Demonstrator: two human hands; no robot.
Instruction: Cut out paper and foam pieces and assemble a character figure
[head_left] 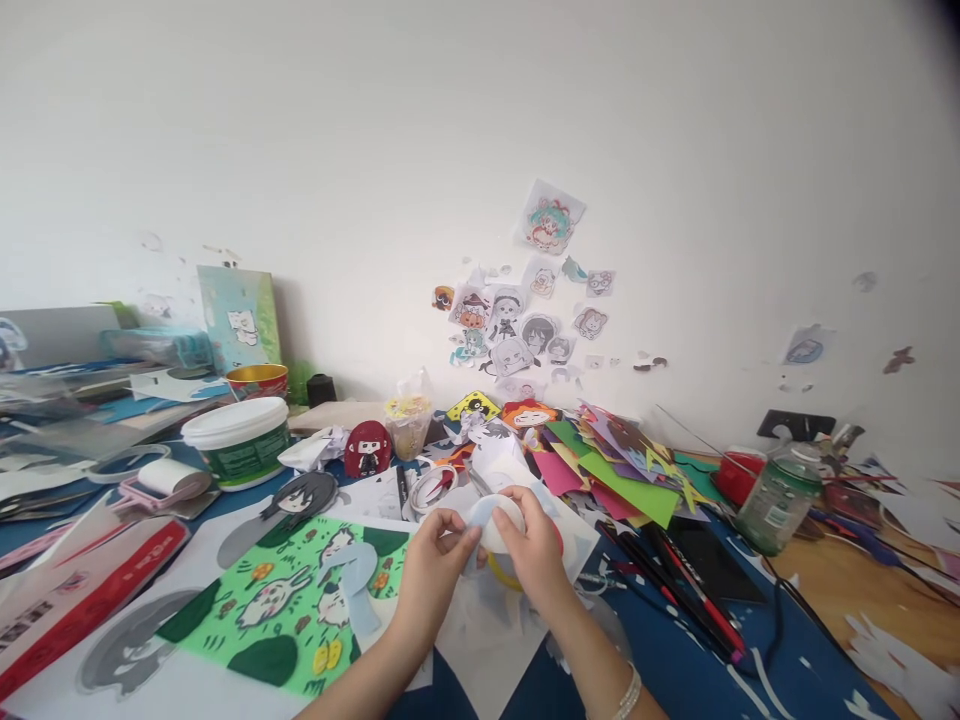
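Between my two hands is a small rounded white and pale-blue paper piece (489, 512). My left hand (437, 560) pinches its left edge with thumb and index finger. My right hand (531, 540) is closed on its right side, thumb on the front. Just below my right hand a yellow curved edge (507, 574) shows, mostly hidden. White paper sheets (484, 650) lie under my hands. Left of my left hand lies a green drawing (247, 590) of white animals, with a pale-blue curved paper piece (358, 580) on it.
A white tub (238, 428) stands at the left. Coloured paper sheets (611, 465) pile up at the back right, with black pens (694, 590) in front. A green-tinted jar (780, 505) stands at the right. Paper cut-outs (506, 312) are stuck on the wall.
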